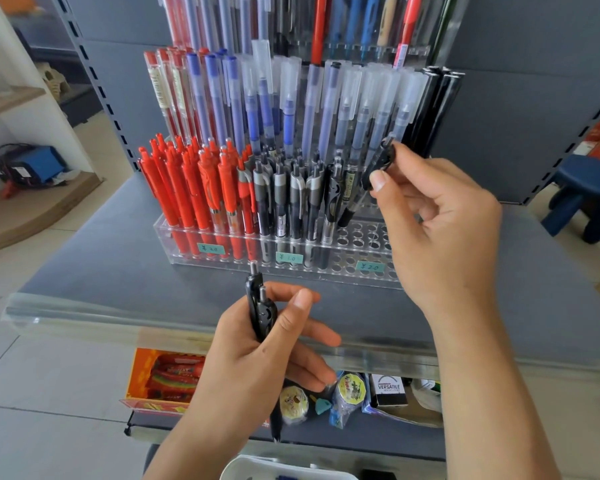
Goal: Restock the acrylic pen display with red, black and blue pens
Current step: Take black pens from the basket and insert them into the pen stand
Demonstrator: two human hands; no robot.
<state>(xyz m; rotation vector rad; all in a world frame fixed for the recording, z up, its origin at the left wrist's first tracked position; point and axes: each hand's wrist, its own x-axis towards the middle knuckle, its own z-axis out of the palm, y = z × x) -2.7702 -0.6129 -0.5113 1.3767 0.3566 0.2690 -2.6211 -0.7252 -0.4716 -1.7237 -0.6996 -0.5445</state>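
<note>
Two black pens stood upright in the left hand, fingers curled round their barrels, just in front of the acrylic display. One more black pen was pinched near its clip end between the right hand's thumb and fingers, its tip angled down toward the open holes beside the filled black row. These looked light, stiff and smooth; a grip at the upper barrel probably suited steering the tip.
</note>
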